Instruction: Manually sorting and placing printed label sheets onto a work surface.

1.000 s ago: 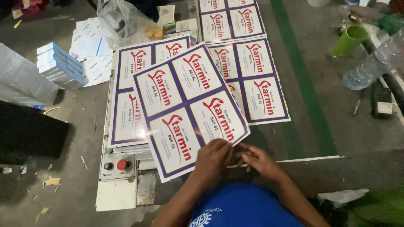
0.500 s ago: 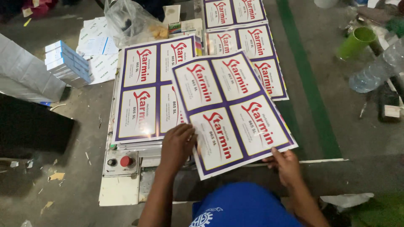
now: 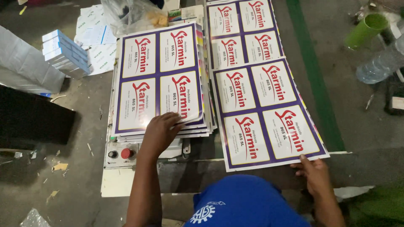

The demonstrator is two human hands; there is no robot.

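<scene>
My left hand (image 3: pixel 160 131) rests with fingers spread on the near right corner of a stack of printed label sheets (image 3: pixel 156 75), each white with purple borders and red lettering, lying on a machine bed. A single label sheet (image 3: pixel 265 109) lies to the right of the stack. My right hand (image 3: pixel 313 174) pinches its near right corner. The sheet partly overlaps another pile of printed sheets (image 3: pixel 244 29) further back.
A control panel with a red button (image 3: pixel 126 153) sits below the stack. Blue and white boxes (image 3: pixel 65 52) and a clear plastic bag (image 3: pixel 132 14) lie at the back left. A green cup (image 3: pixel 365 30) and a plastic bottle (image 3: pixel 381 65) are on the right. A green floor stripe (image 3: pixel 313 75) runs alongside.
The top sheet went from both hands over the stack to the right, where it now lies flatter. My left hand let go and dropped onto the stack's corner.
</scene>
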